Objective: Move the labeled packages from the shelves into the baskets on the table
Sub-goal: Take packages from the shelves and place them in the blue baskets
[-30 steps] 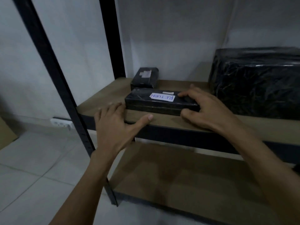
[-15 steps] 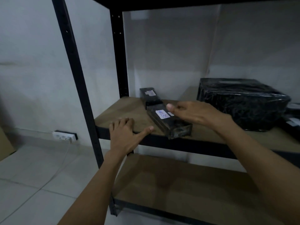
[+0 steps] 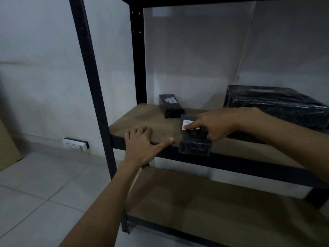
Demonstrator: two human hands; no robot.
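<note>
A long black wrapped package (image 3: 195, 143) with a white label lies on the middle shelf (image 3: 147, 120), its near end sticking out over the shelf's front edge. My right hand (image 3: 213, 124) grips it from the right, index finger across the label and the other fingers curled down its side. My left hand (image 3: 142, 143) rests flat on the shelf's front edge to the left, thumb stretched toward the package without touching it. A second small black labeled package (image 3: 170, 105) lies further back near the rear post. No basket or table is in view.
A large black wrapped box (image 3: 277, 107) fills the right of the same shelf, behind my right arm. Black metal posts (image 3: 94, 86) frame the rack. The lower shelf (image 3: 213, 207) is bare wood. A white socket strip (image 3: 75, 145) sits low on the wall above tiled floor.
My right hand has turned the package from lying crosswise to pointing end-on toward me and pulled it to the shelf's front edge. My left hand stayed on the edge. The view has risen and drawn back.
</note>
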